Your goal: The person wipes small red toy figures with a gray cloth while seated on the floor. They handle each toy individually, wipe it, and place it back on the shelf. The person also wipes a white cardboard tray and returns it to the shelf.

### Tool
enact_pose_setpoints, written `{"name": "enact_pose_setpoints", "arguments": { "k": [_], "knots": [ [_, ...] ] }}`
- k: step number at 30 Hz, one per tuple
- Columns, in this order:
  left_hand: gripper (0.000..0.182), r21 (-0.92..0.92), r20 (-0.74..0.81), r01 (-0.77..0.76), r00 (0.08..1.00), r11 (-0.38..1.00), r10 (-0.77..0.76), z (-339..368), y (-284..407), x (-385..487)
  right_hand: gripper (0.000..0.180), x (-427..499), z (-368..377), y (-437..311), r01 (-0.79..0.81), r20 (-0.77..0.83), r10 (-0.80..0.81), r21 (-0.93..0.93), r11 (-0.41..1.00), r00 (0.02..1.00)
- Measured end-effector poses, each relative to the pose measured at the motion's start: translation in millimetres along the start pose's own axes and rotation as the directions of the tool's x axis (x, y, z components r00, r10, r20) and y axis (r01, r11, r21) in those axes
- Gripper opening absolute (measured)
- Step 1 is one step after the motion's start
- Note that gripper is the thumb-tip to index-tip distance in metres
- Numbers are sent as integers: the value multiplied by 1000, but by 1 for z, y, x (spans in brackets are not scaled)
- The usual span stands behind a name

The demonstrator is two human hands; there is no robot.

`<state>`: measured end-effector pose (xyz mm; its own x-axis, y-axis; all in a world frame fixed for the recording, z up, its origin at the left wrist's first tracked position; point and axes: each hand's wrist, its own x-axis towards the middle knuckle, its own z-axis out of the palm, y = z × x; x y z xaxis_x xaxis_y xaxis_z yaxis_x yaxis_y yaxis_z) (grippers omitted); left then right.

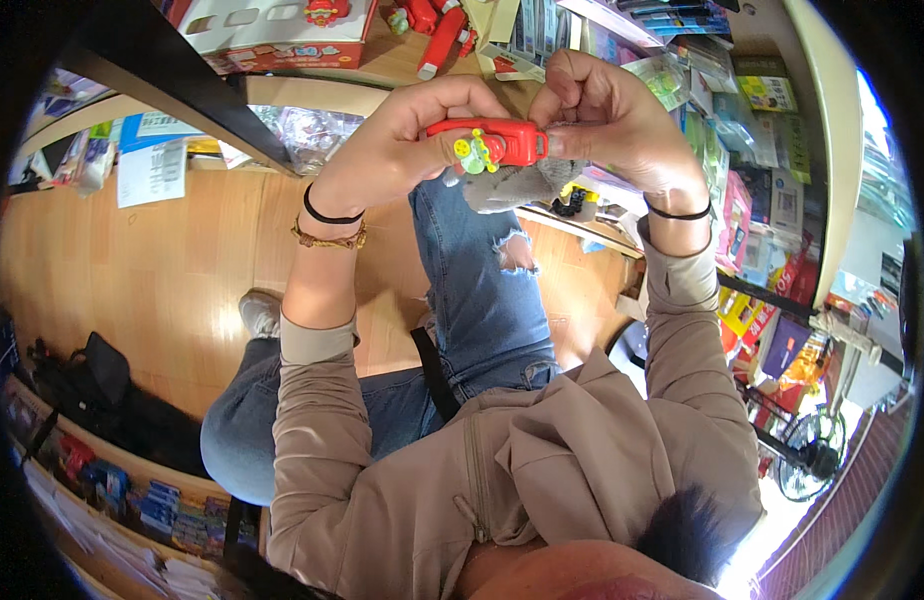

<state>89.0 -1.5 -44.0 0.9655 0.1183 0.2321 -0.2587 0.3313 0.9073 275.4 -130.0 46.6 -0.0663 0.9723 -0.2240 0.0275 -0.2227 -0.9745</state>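
Note:
A small red plastic item (520,142) with a loop at one end is held up between my two hands. A tiny yellow and green figure (477,152) is fixed on its face. My left hand (409,139) grips its left end, thumb on the front and fingers behind. My right hand (612,127) pinches the loop end between thumb and bent fingers. Directly below, a grey piece of fabric (507,187) shows; whether my right hand also holds it is unclear.
On the wooden shelf ahead stand a white and red carton (282,56) and several similar red items (441,45). Packed stationery (769,150) fills the shelves at right. A dark post (169,82) slants at upper left. A fan (811,457) stands at lower right.

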Motion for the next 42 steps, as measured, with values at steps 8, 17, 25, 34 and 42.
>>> {"name": "enact_pose_setpoints", "arguments": {
  "k": [8,17,25,34,42],
  "knots": [
    [26,-149,-9,-21,1000,989,20,-10,-10,-20,30,3,25,12,-7,-150,10,20,1000,989],
    [30,-119,-189,-114,978,986,90,9,-20,-16,8,-1,54,35,156,-438,111,529,834,892],
    [29,-295,-184,-132,980,946,79,3,-19,-21,14,-6,62,25,345,-523,-58,470,812,850],
    [26,-348,-105,-143,988,927,113,5,-15,-25,21,1,73,13,399,-487,-321,61,915,812],
    [29,-595,-54,-116,993,796,104,16,-18,-24,19,-1,76,9,385,-410,-362,-30,923,837]
  ]
}}
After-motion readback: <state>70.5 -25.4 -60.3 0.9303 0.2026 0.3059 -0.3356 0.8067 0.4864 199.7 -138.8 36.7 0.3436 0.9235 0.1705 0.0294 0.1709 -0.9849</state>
